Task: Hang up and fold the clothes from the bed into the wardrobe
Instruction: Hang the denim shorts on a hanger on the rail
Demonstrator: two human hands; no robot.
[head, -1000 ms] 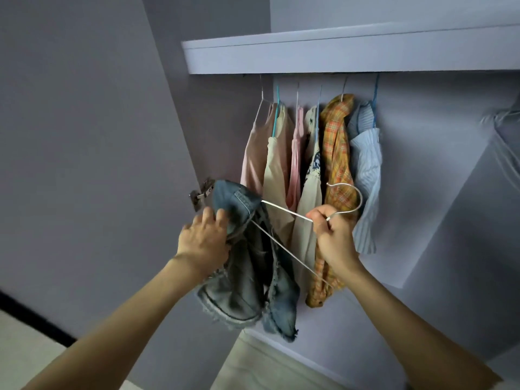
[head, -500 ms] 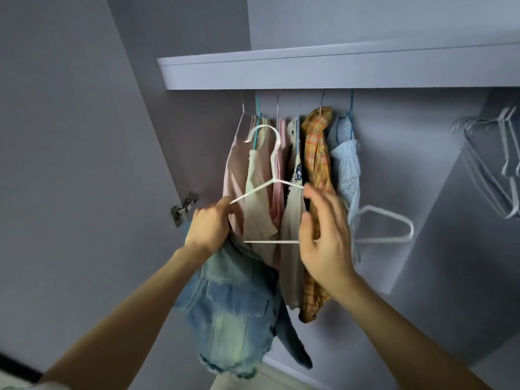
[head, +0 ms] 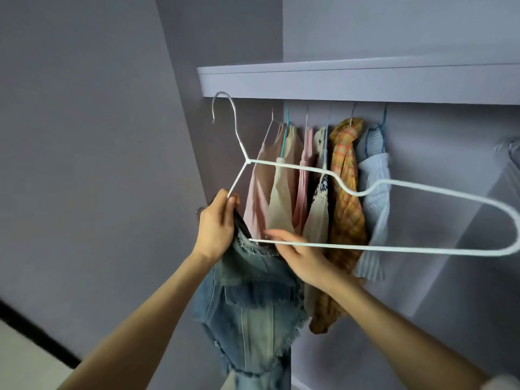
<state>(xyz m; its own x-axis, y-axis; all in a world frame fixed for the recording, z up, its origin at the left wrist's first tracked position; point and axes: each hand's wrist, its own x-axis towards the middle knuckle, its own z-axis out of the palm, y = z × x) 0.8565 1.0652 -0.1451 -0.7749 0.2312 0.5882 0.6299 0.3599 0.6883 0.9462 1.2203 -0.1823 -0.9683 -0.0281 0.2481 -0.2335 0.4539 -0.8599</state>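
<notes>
Head view.

Left hand (head: 215,229): fingers curled, pinching the left corner of the white wire hanger (head: 351,192) together with the top edge of the denim garment (head: 253,299).

White wire hanger: held tilted in front of the wardrobe; hook above and just right of the left hand, below the shelf (head: 351,83) edge; long body runs away to the right of both hands; bottom bar passes from the left-hand grip across the right hand.

Denim garment: frayed hem, hangs straight down from the left-hand grip, between the two forearms, its upper edge bunched at the hanger's left corner.

Right hand (head: 298,257): just right of the left hand, fingers stretched out and relaxed, lying against the hanger's bottom bar and the denim's upper edge; whether it grasps anything cannot be told.

Hung clothes, behind the hands, under the shelf: pink top (head: 260,187), cream top (head: 284,192), orange plaid shirt (head: 347,198), pale blue striped shirt (head: 375,198).
</notes>
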